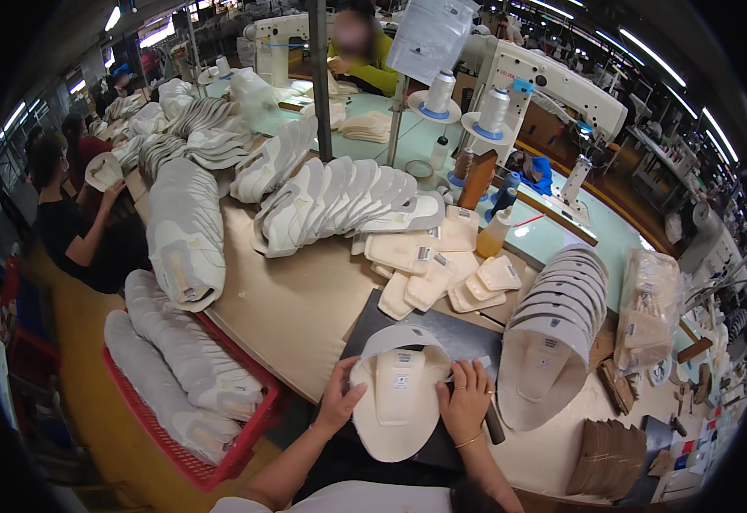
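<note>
A cream shoe upper (425, 423) stands in front of me over a black work mat (473, 339), its opening toward me. Inside it shows a padded cream tongue (399, 407) with small printed labels. My left hand (338, 398) grips its left edge, thumb on the inner side and fingers behind. At the opposite edge, my right hand (466, 402) holds the upper between thumb and curled fingers; rings and a bracelet are on this hand. Close beside the right hand lies a dark-handled tool (494, 421), partly hidden.
Loose cream tongues (429, 278) lie beyond the mat. Nested uppers (553, 342) stand at right, near brown pieces (606, 459) and a plastic bag (649, 312). More uppers fill a red basket (220, 472) at lower left. A sewing machine (553, 81) and thread cones stand behind; co-workers sit farther off.
</note>
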